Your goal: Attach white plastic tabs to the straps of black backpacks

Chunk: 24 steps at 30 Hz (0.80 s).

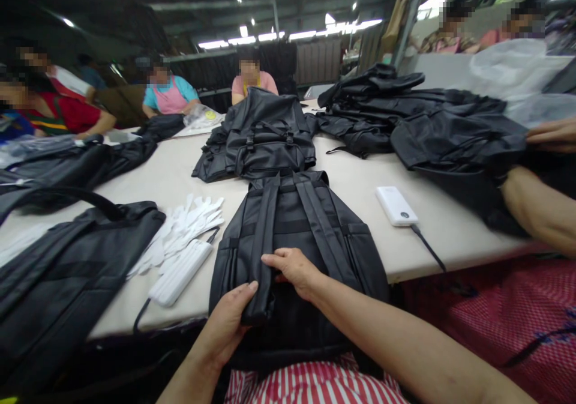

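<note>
Lap: red-and-white striped cloth (pixel 310 386) lay below the table's near edge.
Left hand: the left hand (pixel 227 323) was closed around the lower end of a flat black leather-like strap (pixel 265 230), thumb on top, the other fingers mostly hidden.
Right hand: the right hand (pixel 294 269) lay across the same strap farther up, fingertips on its face; how tightly it gripped underneath could not be told.
Backpack in hand: the black leather-like backpack with two long straps (pixel 290 227) lay straps up at the middle of the near edge, its lower end reaching past that edge over the lap.
Left of it: a white oblong power bank with a dark cable (pixel 182 272) sat near the edge, touching a fanned heap of white gloves (pixel 186 227); a second black backpack (pixel 76 266) overhung the near edge.
Right of it: a strip of cream-coloured tabletop (pixel 355 176) separated it from a white power bank with a round dark mark (pixel 396 206), whose cable ran to the near edge.
Right end: a co-worker's hand (pixel 553 135) touched a black bag (pixel 459 140).
Beyond: a buckled black backpack (pixel 270 137) stood just past the held one; people sat along the far edge.
</note>
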Available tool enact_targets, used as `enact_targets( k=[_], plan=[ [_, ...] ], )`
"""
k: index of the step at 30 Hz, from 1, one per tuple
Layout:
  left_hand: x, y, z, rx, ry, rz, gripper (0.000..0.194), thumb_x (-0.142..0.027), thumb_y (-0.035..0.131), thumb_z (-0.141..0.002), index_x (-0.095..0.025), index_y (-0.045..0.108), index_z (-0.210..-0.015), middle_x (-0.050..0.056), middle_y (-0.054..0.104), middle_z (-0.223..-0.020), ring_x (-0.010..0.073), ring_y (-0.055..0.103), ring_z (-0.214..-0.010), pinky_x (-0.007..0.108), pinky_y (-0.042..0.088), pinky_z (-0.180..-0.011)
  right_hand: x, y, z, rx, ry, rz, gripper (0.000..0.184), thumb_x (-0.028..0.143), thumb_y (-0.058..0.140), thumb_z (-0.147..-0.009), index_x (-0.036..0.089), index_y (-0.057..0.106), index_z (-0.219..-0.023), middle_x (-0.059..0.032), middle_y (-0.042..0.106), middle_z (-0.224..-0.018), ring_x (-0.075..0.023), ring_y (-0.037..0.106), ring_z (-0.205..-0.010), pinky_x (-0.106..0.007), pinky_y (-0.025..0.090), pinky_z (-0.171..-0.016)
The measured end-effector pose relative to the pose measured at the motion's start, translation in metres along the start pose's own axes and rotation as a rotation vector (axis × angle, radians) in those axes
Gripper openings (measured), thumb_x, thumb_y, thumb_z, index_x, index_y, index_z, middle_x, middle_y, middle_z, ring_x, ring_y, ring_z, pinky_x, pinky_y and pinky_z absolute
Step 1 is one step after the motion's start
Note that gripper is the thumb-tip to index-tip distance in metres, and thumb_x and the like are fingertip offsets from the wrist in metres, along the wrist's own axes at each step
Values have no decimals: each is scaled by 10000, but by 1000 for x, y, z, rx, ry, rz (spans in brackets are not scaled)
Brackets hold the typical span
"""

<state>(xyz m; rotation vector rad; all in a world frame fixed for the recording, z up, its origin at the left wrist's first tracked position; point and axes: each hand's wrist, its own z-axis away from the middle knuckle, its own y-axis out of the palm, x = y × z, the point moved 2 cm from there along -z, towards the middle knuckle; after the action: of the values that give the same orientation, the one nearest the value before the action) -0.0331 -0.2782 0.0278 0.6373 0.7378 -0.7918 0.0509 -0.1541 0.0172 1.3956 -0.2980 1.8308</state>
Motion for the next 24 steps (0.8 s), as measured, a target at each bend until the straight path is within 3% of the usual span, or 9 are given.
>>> enact_targets(
  k=[7, 14, 18, 24],
  plan=[
    [-6, 2, -8, 63, 28, -3, 353, -312, 630, -759, -137, 609, -1065, 92, 707, -882, 198, 662, -748, 283, 527, -658, 0, 4, 5, -59, -19, -114, 232, 337, 659, -614, 150, 523, -583, 28, 527, -572, -82, 469, -539, -208, 342, -510],
    [-23, 6, -20, 24, -7, 56, 322, -326, 613, -771, -91, 636, -991, 113, 711, -779, 182, 661, -622, 266, 535, -579, -4, 13, 6, -114, -51, -106, 256, 340, 647, -619, 154, 505, -515, 50, 458, -436, -69, 415, -404, -206, 325, -419],
    [-20, 5, -19, 50, -142, 117, 425, -460, 567, -775, -71, 647, -926, 123, 697, -689, 176, 636, -528, 262, 515, -486, -2, 17, 7, -70, -29, -111, 286, 378, 649, -636, 162, 494, -530, 55, 448, -422, -77, 400, -355, -216, 314, -369],
    [-19, 3, -20, 56, -136, 132, 470, -510, 561, -758, -63, 648, -876, 105, 673, -611, 153, 607, -479, 236, 491, -456, -4, 18, 8, -14, -50, -142, 301, 419, 657, -633, 157, 521, -575, 35, 504, -472, -87, 433, -385, -223, 356, -377]
  ],
)
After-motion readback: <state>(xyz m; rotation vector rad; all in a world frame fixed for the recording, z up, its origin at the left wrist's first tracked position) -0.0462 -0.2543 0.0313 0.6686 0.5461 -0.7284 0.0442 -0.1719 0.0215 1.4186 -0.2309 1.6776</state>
